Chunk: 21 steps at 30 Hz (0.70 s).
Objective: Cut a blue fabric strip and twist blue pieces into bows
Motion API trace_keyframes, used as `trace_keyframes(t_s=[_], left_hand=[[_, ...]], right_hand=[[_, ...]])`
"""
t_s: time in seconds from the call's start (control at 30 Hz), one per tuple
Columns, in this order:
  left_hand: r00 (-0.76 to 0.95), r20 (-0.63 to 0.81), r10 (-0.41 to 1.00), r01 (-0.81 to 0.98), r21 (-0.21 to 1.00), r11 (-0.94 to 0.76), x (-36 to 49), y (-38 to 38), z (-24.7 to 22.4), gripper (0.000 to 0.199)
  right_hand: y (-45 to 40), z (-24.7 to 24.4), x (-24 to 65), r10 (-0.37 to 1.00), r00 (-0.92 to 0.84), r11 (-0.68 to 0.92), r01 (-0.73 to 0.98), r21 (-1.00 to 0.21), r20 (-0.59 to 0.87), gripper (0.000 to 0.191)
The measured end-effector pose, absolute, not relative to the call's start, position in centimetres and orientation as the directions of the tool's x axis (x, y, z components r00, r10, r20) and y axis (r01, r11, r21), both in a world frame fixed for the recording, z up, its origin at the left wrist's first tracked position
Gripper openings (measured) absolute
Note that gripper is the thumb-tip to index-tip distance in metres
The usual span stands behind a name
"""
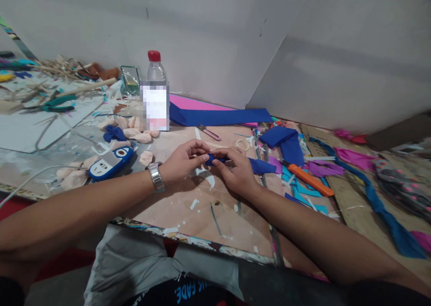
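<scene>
Over the middle of the table, my left hand (183, 161) and my right hand (239, 170) are pinched close together on a dark blue strip (261, 166), which looks like cloth or crepe paper. A bunched part of it shows between my fingertips, and a flatter tail sticks out beyond my right hand. My fingers hide much of the strip. Thread snips (210, 132) lie just behind my hands. A pale rubber band or ring (243, 144) rests behind my right hand.
A blue-and-white power strip (108, 164) with cables lies at left, near several peach-coloured bundles (138, 135). Behind stands a red-capped bottle (155, 66) beside a long blue strip (222, 116). An orange utility knife (310, 180) lies among scraps at right; green-handled pliers (55, 104) lie far left.
</scene>
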<state>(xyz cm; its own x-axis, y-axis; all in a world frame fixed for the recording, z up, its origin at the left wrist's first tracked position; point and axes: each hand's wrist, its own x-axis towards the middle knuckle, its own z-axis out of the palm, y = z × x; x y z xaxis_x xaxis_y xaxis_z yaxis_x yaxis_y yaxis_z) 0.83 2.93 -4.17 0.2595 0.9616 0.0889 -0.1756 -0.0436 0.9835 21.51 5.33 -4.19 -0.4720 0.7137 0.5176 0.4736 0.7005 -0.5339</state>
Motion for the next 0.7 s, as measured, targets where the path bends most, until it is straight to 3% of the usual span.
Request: trace_keyframes(t_s=[0.2,0.5,0.7], left_hand=[[0.249,0.037,0.968,-0.151,0.988,0.001,0.68,2.81,-3.78,0.043],[0.221,0.134,0.966,-0.079,0.99,-0.12,0.82,2.75,-4.31,0.038],[0.21,0.111,0.971,-0.108,0.99,-0.09,0.95,2.93,-4.21,0.033]], right_hand=[[5.26,-4.27,21.48,0.738,-0.475,0.675,0.508,-0.536,0.479,0.019],[5.39,-4.31,21.55,0.733,-0.47,0.68,0.496,-0.54,0.491,0.014],[5.37,-4.34,21.44,0.744,-0.46,0.668,0.489,-0.561,0.485,0.012]])
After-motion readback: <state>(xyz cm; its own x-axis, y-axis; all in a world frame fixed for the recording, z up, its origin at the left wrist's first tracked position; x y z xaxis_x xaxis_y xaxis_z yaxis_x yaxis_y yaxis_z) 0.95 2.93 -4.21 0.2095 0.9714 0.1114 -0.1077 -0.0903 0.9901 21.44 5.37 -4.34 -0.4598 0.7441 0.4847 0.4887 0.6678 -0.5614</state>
